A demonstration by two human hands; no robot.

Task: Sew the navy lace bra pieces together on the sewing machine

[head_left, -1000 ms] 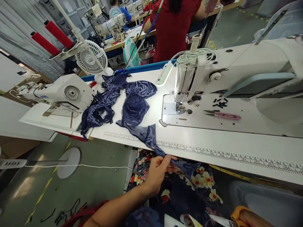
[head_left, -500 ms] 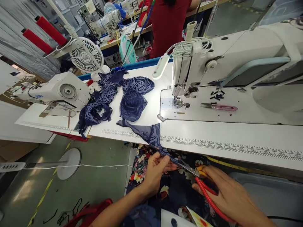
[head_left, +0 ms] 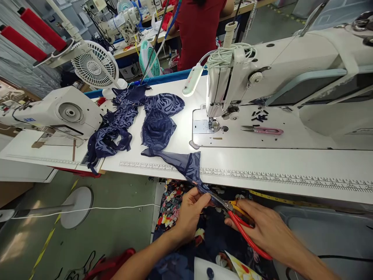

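My left hand [head_left: 190, 212] pinches the lower end of a navy lace and mesh garment piece [head_left: 182, 161], which drapes up over the table's front edge. In my right hand [head_left: 262, 223] is a pair of scissors [head_left: 243, 229] with red and yellow handles. Their blades point left and reach the fabric edge right beside my left fingertips; how far they are apart is hard to make out. Behind the piece, a navy bra cup [head_left: 159, 128] lies on the white tabletop, next to a heap of navy patterned lace pieces [head_left: 116, 120].
A white sewing machine [head_left: 230, 85] stands at the right, with pink thread snips [head_left: 264, 130] on its bed. Another sewing machine [head_left: 61, 111] is at the left, near a white fan [head_left: 94, 64]. A person in red [head_left: 198, 33] is beyond the table. A grey bin [head_left: 326, 229] sits lower right.
The scissors and my right hand have moved left, closer to my left fingers, with the blades now further along the fabric edge. The whole view has shifted slightly.
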